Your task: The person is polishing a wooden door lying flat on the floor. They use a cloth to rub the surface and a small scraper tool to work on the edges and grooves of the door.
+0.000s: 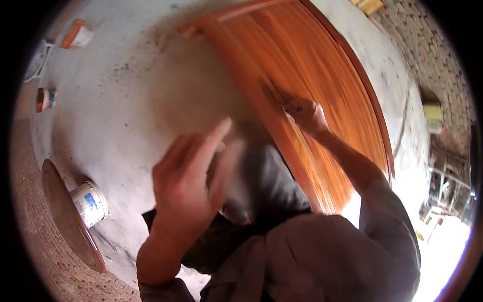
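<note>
Left hand (188,178) is hovering, spread; right hand (306,117), grip unclear, is touching one o'clock's long red-brown wooden panel (317,75), likely heavy: grip edgewise.

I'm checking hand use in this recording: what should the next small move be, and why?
Probably slide the right hand slightly along the border strip of the reddish-brown wooden panel: its curled fingers are at the strip's inner edge, while the left hand is raised, away from the wood.

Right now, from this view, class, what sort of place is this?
Probably a woodworking area, perhaps a workshop or yard: there is a large, reddish-brown wooden panel, a white plastic bucket with blue markings and a grey, stained concrete floor.
</note>
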### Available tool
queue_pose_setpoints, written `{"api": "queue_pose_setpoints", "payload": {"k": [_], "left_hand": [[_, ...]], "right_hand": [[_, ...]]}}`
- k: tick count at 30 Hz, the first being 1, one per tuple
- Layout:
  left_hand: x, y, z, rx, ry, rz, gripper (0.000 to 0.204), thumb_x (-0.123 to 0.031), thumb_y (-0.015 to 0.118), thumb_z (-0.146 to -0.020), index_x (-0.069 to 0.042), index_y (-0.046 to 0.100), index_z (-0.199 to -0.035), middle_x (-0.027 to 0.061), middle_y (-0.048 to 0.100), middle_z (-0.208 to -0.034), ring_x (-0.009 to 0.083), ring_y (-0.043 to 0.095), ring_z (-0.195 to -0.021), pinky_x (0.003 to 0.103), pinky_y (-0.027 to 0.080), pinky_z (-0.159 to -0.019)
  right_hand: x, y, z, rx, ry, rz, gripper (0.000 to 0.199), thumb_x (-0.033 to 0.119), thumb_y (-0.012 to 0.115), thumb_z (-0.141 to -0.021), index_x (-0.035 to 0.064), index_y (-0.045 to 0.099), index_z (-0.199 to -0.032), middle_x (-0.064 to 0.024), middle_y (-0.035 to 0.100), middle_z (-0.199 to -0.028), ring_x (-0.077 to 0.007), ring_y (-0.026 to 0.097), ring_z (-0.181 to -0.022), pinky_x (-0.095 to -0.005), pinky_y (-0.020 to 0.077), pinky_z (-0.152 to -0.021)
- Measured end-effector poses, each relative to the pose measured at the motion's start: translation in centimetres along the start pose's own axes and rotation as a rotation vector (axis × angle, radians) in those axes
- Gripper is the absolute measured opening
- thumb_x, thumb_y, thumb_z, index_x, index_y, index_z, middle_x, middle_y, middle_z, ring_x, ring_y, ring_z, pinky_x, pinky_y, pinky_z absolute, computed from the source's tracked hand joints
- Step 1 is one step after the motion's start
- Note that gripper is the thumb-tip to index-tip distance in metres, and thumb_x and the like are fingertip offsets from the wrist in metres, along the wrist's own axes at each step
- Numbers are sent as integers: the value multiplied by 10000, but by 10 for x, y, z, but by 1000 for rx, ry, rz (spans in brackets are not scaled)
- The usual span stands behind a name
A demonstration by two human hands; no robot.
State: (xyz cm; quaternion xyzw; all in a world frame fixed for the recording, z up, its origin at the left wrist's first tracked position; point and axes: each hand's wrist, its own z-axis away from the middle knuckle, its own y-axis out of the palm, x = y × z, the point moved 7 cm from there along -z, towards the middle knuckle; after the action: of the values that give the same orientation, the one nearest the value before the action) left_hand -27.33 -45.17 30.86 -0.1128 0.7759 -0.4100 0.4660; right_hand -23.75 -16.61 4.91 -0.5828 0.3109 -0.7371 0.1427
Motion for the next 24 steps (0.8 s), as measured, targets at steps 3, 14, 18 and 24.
{"api": "queue_pose_setpoints", "payload": {"k": [3,14,18,24], "left_hand": [[-2,10,-9,-35,24,39,260,-103,733,-959,-30,739,-1208,88,695,-865,146,605,-686,285,482,-600],[-5,40,-10,68,-77,9,212,-123,732,-971,-16,744,-1153,99,701,-827,157,625,-655,309,503,-586],[-10,56,-11,127,-103,32,228,-140,709,-1000,-15,741,-1187,77,711,-850,115,616,-689,277,495,-613],[-15,72,-12,161,-105,43,241,-159,716,-1001,-2,740,-1182,81,723,-846,115,645,-699,273,509,-627]], "right_hand": [[6,-5,8,-68,-28,57,150,154,679,-918,54,764,-990,-190,724,-914,-362,715,-831,-446,564,-747],[-31,-43,150,-52,137,151,100,134,668,-937,56,714,-980,-161,709,-896,-339,717,-819,-434,567,-708],[-39,-52,189,-145,134,160,86,136,668,-940,59,699,-960,-148,693,-914,-340,709,-814,-435,569,-710],[-32,-49,181,-260,-20,183,85,148,698,-926,66,699,-947,-126,679,-921,-345,684,-859,-429,565,-712]]}}
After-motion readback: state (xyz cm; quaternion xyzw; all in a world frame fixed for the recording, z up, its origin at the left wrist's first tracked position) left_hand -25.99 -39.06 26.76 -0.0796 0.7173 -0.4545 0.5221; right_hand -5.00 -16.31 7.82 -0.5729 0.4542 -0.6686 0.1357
